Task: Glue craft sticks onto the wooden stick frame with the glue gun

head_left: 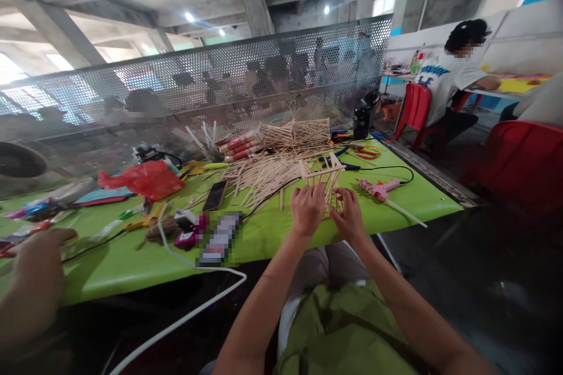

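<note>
A small frame of thin wooden sticks (323, 173) stands at the near edge of the green-covered table, between my hands. My left hand (308, 208) is closed round its left side, fingers curled over the sticks. On the other side, my right hand (349, 211) has bent fingers and thumb gripping the lower right sticks. The exact finger contact is partly hidden. Right of the frame lies a pink glue gun (379, 188) with a white glue stick coming out of its back. A heap of loose wooden sticks (264, 179) spreads out behind my left hand.
Left of me are a dark phone (215, 195), a phone with a lit screen (220, 239), a magenta power socket (190, 234) and a red plastic bag (147, 180). Another person's hand (39, 258) rests at far left. A perforated metal screen (197, 79) stands behind.
</note>
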Demonstrator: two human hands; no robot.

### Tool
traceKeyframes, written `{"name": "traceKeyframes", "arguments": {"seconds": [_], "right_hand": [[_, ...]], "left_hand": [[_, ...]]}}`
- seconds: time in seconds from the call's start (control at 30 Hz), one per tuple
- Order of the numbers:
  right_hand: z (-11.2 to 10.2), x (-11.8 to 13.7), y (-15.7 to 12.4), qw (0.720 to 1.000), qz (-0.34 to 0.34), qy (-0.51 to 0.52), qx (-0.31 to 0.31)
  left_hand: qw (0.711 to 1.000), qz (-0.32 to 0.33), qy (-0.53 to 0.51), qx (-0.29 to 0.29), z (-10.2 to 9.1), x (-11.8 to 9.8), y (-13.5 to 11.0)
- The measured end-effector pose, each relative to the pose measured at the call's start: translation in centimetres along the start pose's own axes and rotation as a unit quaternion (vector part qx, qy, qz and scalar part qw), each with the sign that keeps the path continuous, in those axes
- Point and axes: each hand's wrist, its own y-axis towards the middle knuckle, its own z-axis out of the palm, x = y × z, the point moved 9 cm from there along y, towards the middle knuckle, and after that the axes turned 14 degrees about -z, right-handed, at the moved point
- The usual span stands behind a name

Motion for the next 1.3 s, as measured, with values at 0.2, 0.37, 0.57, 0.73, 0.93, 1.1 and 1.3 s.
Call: {"name": "traceKeyframes", "arguments": {"seconds": [0.2,0.37,0.57,0.73,0.93,1.1,1.3], "right_hand": [[0.0,0.1,0.0,1.0,0.006,-0.002,-0.004],[-0.2,0.3,0.3,1.0,-0.004,-0.003,0.002],[-0.3,0.6,0.4,1.0,-0.009,-0.005,0.002],[-0.3,0.5,0.3,1.0,-0.005,-0.007,0.002],[-0.2,0.5,0.3,1.0,-0.005,-0.005,0.002],[-0.3,0.4,0.4,1.0,-0.004,-0.006,0.001],[-0.2,0.4,0.3,1.0,-0.004,-0.004,0.004]], "left_hand": [[0.997,0.024,-0.057,-0.05,-4.0,-1.9,0.8],[0.998,0.021,-0.061,0.0,-4.4,-3.5,4.4],[0.998,0.016,-0.049,0.043,-2.6,-3.4,5.8],[0.996,0.01,-0.062,0.058,-2.6,-3.3,5.8],[0.994,-0.004,-0.078,0.073,-2.7,-3.1,6.0],[0.993,-0.021,-0.085,0.077,-2.7,-3.0,6.2],[0.989,-0.039,-0.104,0.096,-3.1,-2.8,6.5]]}}
